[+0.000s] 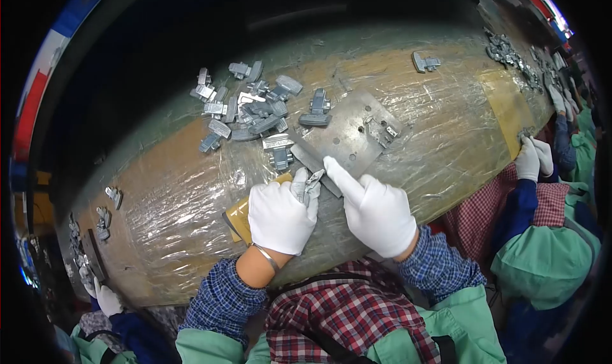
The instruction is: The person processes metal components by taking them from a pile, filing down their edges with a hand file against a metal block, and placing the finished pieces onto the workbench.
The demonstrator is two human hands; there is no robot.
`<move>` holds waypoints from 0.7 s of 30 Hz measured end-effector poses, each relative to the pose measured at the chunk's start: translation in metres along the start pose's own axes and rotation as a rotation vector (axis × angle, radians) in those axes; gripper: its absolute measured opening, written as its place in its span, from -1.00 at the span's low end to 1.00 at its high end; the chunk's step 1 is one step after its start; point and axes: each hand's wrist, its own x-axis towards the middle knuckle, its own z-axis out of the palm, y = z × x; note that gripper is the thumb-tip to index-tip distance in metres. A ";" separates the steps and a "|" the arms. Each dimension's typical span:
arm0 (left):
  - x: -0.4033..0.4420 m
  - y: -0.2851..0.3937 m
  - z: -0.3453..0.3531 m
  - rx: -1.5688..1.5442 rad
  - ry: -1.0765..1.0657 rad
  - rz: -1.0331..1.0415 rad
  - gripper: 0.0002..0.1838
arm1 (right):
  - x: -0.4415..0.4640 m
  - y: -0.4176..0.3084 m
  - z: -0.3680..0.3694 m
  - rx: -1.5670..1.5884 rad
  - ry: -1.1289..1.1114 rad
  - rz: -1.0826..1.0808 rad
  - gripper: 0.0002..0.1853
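Note:
My left hand (pixel 283 216), in a white glove, is closed on a small grey metal part (pixel 312 184). Beside it, my right hand (pixel 376 211), also gloved, has its index finger stretched toward a dark flat metal bar (pixel 309 155); its other fingers are curled, and the fingertip lies at the bar's edge near the part. The bar rests against a steel plate with holes (pixel 350 131). Under my left wrist side is a yellow piece (pixel 241 217). A loose grey part (pixel 279 152) lies just above my left hand.
A pile of grey metal parts (pixel 258 112) lies beyond my left hand on the film-covered table (pixel 172 204). One part (pixel 426 62) sits farther right. Co-workers' gloved hands are at the right (pixel 528 160) and lower left (pixel 107 298). More parts (pixel 510 55) lie at the far right.

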 end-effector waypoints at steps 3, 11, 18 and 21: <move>0.001 0.000 -0.002 -0.006 0.001 0.011 -0.74 | -0.006 0.007 -0.009 0.080 0.026 0.043 -0.25; 0.006 -0.005 -0.007 -0.096 -0.128 -0.023 -0.76 | -0.013 0.003 0.003 0.112 0.081 -0.004 -0.29; -0.059 -0.129 -0.040 0.350 0.385 -0.485 -0.74 | -0.006 0.011 0.007 0.425 0.195 0.005 -0.50; -0.078 -0.197 -0.077 0.461 0.491 -0.516 -0.69 | -0.005 0.010 0.009 0.442 0.181 0.003 -0.55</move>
